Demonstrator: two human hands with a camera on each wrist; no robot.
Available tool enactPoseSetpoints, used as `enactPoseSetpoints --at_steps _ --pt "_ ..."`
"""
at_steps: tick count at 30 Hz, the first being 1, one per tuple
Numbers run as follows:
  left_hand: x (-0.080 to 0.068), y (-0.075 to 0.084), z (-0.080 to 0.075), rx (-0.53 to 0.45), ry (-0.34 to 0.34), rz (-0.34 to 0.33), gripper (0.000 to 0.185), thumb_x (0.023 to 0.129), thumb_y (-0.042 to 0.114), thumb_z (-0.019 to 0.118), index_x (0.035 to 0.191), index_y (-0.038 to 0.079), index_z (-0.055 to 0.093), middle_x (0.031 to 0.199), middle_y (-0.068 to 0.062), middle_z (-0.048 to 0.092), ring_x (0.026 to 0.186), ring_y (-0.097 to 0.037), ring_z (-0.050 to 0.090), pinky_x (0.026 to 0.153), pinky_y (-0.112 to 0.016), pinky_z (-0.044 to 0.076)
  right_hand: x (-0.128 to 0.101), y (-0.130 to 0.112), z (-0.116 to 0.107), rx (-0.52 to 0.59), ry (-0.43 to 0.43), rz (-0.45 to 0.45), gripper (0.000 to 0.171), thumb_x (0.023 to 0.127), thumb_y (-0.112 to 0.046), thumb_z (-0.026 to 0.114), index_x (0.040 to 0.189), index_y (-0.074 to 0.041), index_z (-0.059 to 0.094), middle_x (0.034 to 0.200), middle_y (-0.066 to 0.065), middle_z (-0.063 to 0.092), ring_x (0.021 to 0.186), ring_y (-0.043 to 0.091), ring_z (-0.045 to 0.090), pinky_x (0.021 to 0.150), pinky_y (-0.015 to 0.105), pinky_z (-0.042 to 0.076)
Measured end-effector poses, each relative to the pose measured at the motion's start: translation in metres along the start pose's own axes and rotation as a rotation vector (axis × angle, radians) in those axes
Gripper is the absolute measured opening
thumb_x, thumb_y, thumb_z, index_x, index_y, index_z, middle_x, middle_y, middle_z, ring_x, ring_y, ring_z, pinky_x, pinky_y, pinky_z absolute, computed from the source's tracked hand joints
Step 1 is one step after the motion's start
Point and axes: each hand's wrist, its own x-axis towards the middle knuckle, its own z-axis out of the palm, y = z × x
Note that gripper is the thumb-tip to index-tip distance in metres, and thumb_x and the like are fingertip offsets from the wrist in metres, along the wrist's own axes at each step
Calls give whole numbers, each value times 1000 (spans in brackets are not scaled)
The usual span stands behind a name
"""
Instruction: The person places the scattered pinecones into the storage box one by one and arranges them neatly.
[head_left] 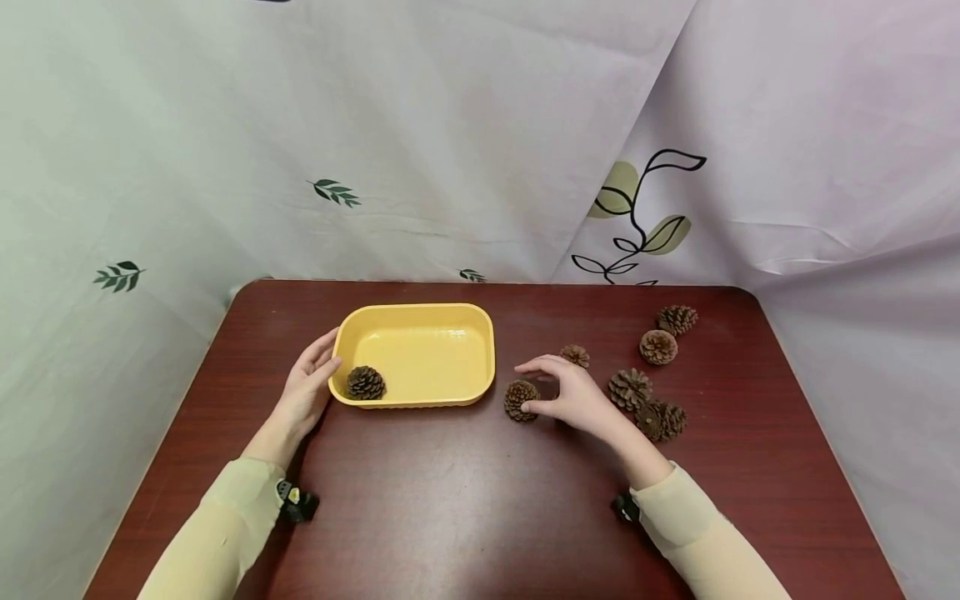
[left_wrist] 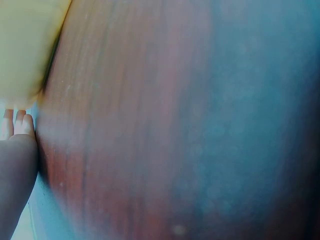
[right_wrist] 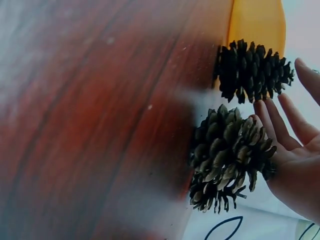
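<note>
- Right now my right hand [head_left: 573,398] lies low over the dark red wooden tabletop [head_left: 465,500], wrist bent inward, its fingers [right_wrist: 280,125] loosely curved round a brown, scaly pine cone [head_left: 521,400], thumb touching its near side.
- My left hand [head_left: 309,385] rests flat, fingers straight, against the left end of the yellow rectangular plastic tray [head_left: 450,321].
- Another brown pine cone [head_left: 365,382] sits in that tray's near-left corner.
- Five more loose pine cones [head_left: 651,379] lie beyond my right hand.

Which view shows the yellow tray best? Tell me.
The head view: the whole yellow tray shows, with one pine cone inside. The left wrist view catches only a blurred corner; the right wrist view only a strip behind cones.
</note>
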Motion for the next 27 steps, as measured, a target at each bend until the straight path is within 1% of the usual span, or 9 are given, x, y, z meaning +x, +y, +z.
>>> enactPoseSetpoints --at_steps 5,8,13,18,27 --pt "0 0 0 -4 -2 6 45 111 -1 48 145 25 59 133 16 70 121 2 66 97 -16 55 2 0 0 -87 -46 -9 50 84 -12 90 130 -6 72 131 11 73 127 33 66 112 53 51" --pt "0 0 0 -3 -3 11 45 110 -1 48 145 25 59 133 16 70 121 2 66 97 -16 55 4 0 0 -104 -67 -17 50 84 -12 90 130 -6 72 131 11 73 128 33 66 113 53 50" --pt "1 0 0 3 -4 7 44 110 -1 48 146 24 58 133 16 70 121 1 66 97 -16 55 4 1 1 -134 -78 -41 48 85 -12 90 129 -6 73 129 11 73 126 33 67 112 53 51" --pt "0 0 0 8 -2 -1 44 111 0 49 148 23 57 132 16 70 120 1 66 97 -17 55 5 2 2 -147 -84 -41 47 84 -11 90 128 -6 73 129 11 74 126 32 67 111 52 51" --pt "1 0 -1 11 -3 -3 44 111 1 49 149 22 56 134 16 70 122 2 65 97 -16 55 5 0 3 -146 -81 -2 47 85 -12 89 128 -7 73 130 10 74 127 31 67 112 51 51"
